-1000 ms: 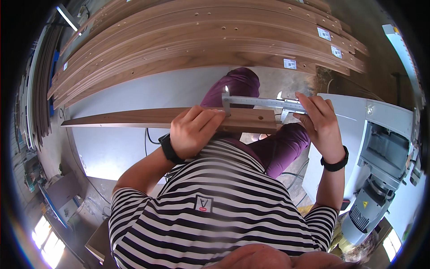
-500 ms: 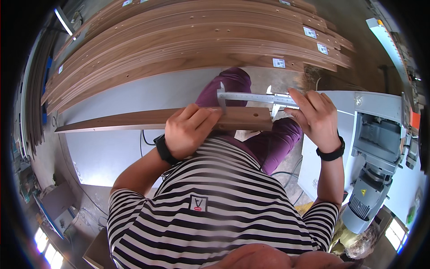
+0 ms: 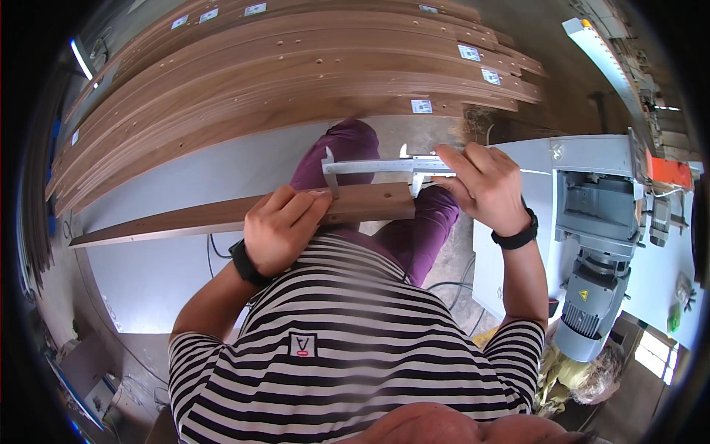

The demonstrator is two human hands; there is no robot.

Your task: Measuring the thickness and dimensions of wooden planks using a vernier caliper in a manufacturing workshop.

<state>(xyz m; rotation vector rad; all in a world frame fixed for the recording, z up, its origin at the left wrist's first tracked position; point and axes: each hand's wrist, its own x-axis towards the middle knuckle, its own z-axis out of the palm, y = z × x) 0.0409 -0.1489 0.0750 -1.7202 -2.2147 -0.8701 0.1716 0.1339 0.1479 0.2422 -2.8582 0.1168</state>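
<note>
My left hand [image 3: 279,229] is closed round a long brown wooden board [image 3: 373,203], which lies crosswise in front of my body with a round hole near its right end. In my right hand [image 3: 484,185] is a metal vernier caliper [image 3: 370,166], gripped at its sliding part between thumb and fingers. The caliper lies along the board's far edge, jaws apart. Its left jaw comes down beside my left fingertips, and the sliding jaw is at the board's right end. Whether the jaws touch the wood, I cannot tell.
Several brown boards [image 3: 296,74] with holes and white labels are stacked beyond me, above a pale grey surface [image 3: 159,266]. A grey motor [image 3: 595,300] and machine housing stand at the right on a white top. Cables trail over the floor by my legs.
The whole scene has shifted left in the picture as my view turned slightly. Both hands keep their grips, and the caliper stays along the board's right end with little change.
</note>
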